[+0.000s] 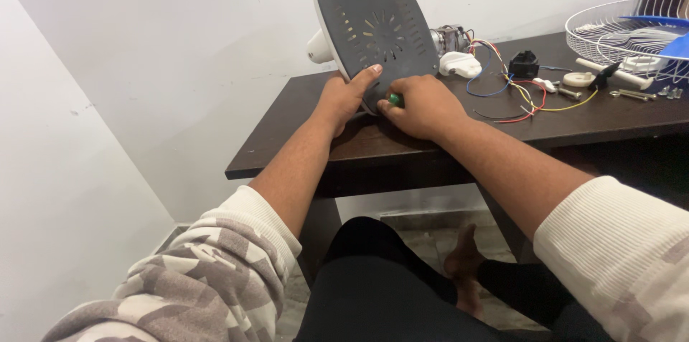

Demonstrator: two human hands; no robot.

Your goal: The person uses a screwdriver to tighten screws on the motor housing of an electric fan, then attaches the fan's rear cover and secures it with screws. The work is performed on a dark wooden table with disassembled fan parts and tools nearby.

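A dark grey oval fan base plate (377,15) with vent slots stands tilted on edge on the dark wooden table (301,141). My left hand (346,94) grips its lower left edge, thumb pressed on the plate. My right hand (420,106) is closed around a green-handled tool (395,100), probably a screwdriver, whose tip is hidden at the plate's bottom edge. White plastic housing (319,48) sticks out behind the plate.
Behind the plate lie a fan motor (448,37), a white part (459,63), loose coloured wires (517,91), a black part (524,63), screws (635,94) and a white wire fan guard with blue blades (631,26). White wall at left. My legs are under the table.
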